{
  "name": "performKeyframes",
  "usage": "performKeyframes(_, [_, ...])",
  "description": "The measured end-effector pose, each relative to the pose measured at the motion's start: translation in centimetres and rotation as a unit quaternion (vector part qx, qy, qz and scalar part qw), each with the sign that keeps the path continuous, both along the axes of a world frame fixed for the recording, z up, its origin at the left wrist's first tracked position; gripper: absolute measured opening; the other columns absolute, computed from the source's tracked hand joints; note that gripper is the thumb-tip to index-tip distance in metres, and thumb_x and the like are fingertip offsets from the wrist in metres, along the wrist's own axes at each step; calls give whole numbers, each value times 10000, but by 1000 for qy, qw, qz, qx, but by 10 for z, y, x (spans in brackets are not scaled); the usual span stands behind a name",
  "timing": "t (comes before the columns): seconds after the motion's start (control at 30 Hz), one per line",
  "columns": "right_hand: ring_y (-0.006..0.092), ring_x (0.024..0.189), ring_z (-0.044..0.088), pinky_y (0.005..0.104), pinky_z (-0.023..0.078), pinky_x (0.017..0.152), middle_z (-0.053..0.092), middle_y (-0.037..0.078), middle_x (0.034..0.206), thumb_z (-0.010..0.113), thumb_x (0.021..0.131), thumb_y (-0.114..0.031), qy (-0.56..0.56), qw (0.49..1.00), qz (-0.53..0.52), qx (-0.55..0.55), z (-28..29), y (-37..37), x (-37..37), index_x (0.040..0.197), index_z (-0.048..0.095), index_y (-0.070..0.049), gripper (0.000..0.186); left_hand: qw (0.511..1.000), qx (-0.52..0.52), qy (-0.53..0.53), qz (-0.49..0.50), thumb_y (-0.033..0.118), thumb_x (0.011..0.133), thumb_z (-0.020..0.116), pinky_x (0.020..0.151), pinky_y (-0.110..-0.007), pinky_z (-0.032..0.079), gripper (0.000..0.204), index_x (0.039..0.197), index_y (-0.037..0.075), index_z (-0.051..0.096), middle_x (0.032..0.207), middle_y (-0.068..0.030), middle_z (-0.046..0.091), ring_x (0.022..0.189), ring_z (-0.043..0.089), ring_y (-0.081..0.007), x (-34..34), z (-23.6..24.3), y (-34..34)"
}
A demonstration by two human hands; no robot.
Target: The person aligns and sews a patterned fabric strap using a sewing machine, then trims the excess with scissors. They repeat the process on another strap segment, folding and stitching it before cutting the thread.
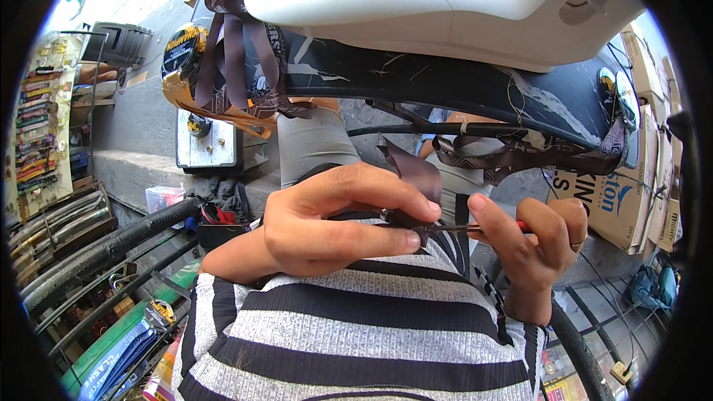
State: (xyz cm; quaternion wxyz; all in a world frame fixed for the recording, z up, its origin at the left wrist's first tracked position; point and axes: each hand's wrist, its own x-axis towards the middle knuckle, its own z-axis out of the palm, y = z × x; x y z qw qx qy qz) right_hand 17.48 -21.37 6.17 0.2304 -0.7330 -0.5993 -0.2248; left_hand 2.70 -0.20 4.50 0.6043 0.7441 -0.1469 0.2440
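Pinches a dark brown ribbon point(420, 176) between two fingertips of the left hand point(304, 224), just above a striped shirt point(364, 312) and near the middle of the view. From this grip, runs upward and somewhat leftward, the long axis of the free length slanting away from the body toward a loose, pointed end beyond the upper fingertip. Bends along the way in a shallow curl rather than lying flat, broad face turned to the light. Looks smooth and satiny, with a soft sheen on the curve and a nearly black tone in the folds pressed at the pinch; partly hidden there by the fingers. Just right of the pinch, holds a slim tool point(459, 229) with a red handle in the right hand point(531, 245), fingers curled around it and thumb raised alongside, thin end pointing left, roughly level, toward the ribbon. Cannot tell the kind of tool, nor whether touching the ribbon. Above and left of the grip, more brown ribbons point(230, 67), hanging in loops over the edge of a black, white-veined table point(349, 67). Directly above the grip, on that table, a large white machine body point(401, 0). Well off to the right of the grip, cardboard boxes point(605, 212), stacked beside the table.
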Motion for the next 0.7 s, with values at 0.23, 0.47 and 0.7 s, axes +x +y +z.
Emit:
performKeyframes(0.23, [131, 712, 420, 296, 342, 600, 415, -55, 810, 821, 699, -368, -3, 1000, -2, -4, 1, 0, -2, 1038, 778, -297, 349, 1000, 0, 1, 4, -49, 819, 639, 846, -380, 586, 199, 986, -44, 745, 1120, -288, 652, 1018, 688, -331, 0, 1, -1])
performKeyframes(0.47, [129, 726, 424, 298, 345, 601, 412, -57, 815, 820, 714, -353, -11, 1000, -6, -1, 1, 0, -3, 1050, 773, -305, 342, 1000, -1, -11, -1, -53, 813, 639, 836, -371, 586, 204, 986, -44, 746, 1118, -288, 653, 1017, 688, -326, 1, 0, 0])
performKeyframes(0.7, [128, 729, 422, 296, 346, 615, 421, -59, 829, 817, 713, -330, 0, 1000, -9, -7, 1, 0, -7, 1054, 772, -311, 344, 1000, -3, -4, 4, -51, 805, 649, 826, -378, 572, 199, 979, -44, 745, 1106, -282, 664, 1006, 690, -324, 0, 1, -1])
